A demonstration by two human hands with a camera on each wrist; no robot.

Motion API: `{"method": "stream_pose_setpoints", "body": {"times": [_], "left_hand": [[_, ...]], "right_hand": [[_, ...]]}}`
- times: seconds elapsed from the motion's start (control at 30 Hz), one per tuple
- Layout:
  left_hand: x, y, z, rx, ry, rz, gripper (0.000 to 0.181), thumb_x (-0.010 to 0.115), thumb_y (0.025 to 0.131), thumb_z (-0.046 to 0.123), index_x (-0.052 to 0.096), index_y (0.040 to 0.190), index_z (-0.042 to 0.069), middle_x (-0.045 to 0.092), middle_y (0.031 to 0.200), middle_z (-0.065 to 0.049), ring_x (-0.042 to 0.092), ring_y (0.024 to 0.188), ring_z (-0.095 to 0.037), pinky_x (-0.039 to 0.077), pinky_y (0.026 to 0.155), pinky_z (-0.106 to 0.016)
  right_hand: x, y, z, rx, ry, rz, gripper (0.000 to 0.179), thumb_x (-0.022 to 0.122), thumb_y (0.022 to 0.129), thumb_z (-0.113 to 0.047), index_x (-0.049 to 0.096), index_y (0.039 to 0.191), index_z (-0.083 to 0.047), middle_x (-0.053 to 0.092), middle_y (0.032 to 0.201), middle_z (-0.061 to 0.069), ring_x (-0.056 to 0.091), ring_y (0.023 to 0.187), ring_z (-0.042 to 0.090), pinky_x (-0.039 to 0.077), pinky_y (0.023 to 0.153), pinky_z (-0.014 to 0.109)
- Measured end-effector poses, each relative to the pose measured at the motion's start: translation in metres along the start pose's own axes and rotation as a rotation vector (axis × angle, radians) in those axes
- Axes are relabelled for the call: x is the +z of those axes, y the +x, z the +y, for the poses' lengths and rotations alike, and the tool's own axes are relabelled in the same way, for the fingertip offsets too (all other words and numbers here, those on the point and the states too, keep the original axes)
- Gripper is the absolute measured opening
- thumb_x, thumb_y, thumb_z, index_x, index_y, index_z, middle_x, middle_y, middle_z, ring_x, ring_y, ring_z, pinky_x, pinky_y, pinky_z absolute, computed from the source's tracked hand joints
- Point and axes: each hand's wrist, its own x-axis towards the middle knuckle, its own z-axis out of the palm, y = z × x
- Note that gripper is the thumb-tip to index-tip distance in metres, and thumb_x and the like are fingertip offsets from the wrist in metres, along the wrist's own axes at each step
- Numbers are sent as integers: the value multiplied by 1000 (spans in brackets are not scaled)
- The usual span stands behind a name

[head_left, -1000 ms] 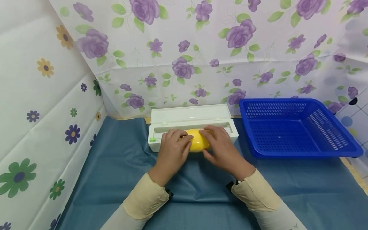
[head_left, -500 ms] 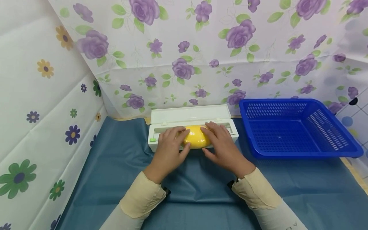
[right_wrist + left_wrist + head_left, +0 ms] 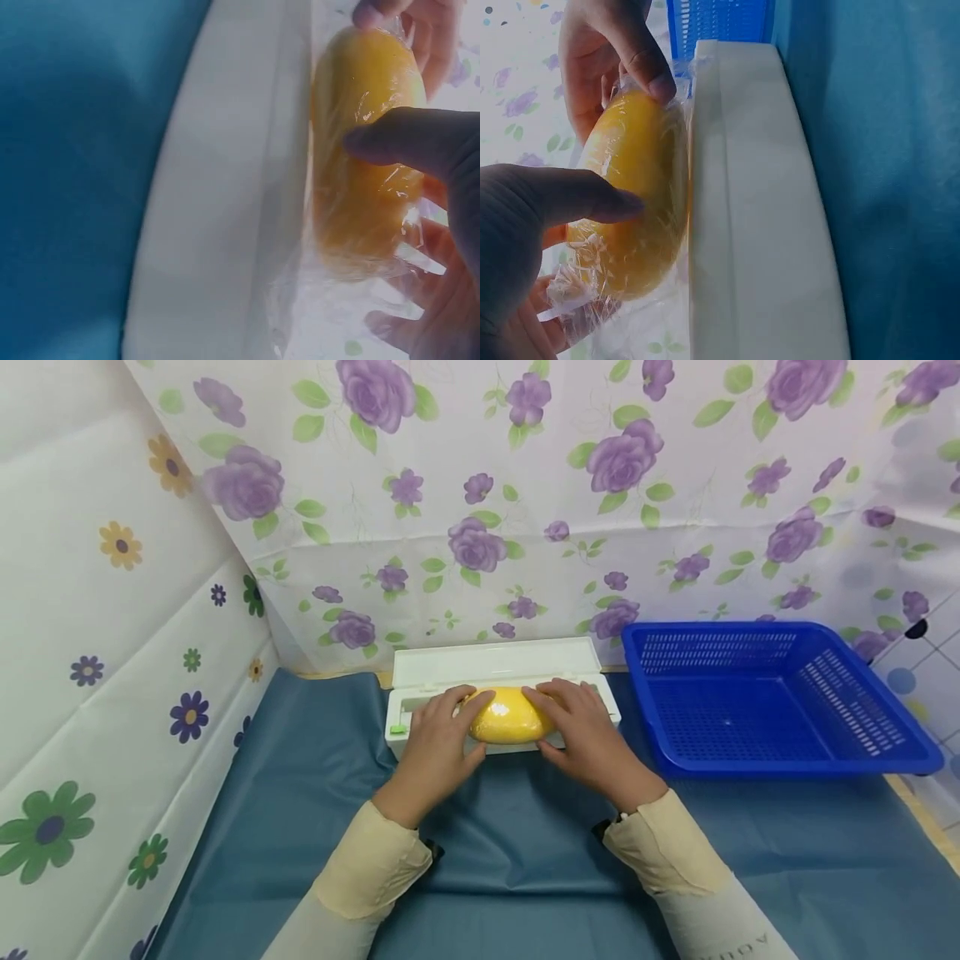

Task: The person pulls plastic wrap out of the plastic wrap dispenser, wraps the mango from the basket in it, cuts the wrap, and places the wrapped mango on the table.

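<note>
A glossy yellow oblong fruit (image 3: 510, 717), wrapped in clear cling film (image 3: 592, 259), is held between both hands in front of the open white cling film dispenser (image 3: 397, 739). My left hand (image 3: 437, 743) grips its left end, thumb across the near side and fingers behind. At the other end, my right hand (image 3: 587, 735) holds it the same way. Loose crumpled film gathers around both ends, as the wrist views show. In the head view the fruit overlaps the dispenser's front wall. Most of the dispenser's inside is hidden behind hands and fruit.
The dispenser's white lid (image 3: 495, 662) stands raised against the flowered backdrop (image 3: 480, 568). A green slider (image 3: 398, 729) sits at its left front edge. To the right is a blue perforated basket (image 3: 735, 718). A creased dark blue-green cloth (image 3: 300, 810) covers the table.
The fruit has risen slightly in the head view. My left hand has gone from curled fingers at the fruit's end to a wider grip round it; my right hand has shifted only a little.
</note>
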Motion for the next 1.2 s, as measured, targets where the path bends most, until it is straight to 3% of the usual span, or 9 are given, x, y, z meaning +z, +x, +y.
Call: {"method": "stream_pose_setpoints", "body": {"times": [0.3,0.5,0.73,0.97,1.2], "left_hand": [[-5,12,-4,-46,-3,-78,69,85,83,22,54,145,19,58,135,-8,57,122,-33,45,99,-56],[-2,15,-8,-81,-32,-116,72,84,85,22,50,149,21,56,137,-8,55,125,-34,43,101,-57],[3,18,-12,-63,-50,-95,75,84,83,18,49,149,23,55,136,-8,55,123,-33,43,101,-56],[5,19,-13,-90,-83,-93,76,84,83,14,47,149,25,55,135,-13,56,121,-34,43,103,-56],[6,18,-14,-84,-86,-86,77,84,82,10,48,149,24,59,132,-11,53,124,-34,42,102,-54]], "right_hand": [[-7,12,2,44,46,-84,69,84,84,-16,51,145,-8,59,141,14,52,134,34,36,115,57],[-7,14,4,102,72,-152,73,84,84,-14,47,147,-8,55,147,14,48,139,33,32,119,55],[-7,13,9,117,47,-109,69,82,85,-11,49,146,-13,53,145,16,52,131,38,38,115,57],[-6,13,11,77,31,-55,64,82,85,-13,53,142,-12,59,135,14,57,124,35,42,111,54],[-1,12,9,86,9,-42,65,82,84,-9,52,142,-11,58,135,15,54,128,35,34,117,58]]}}
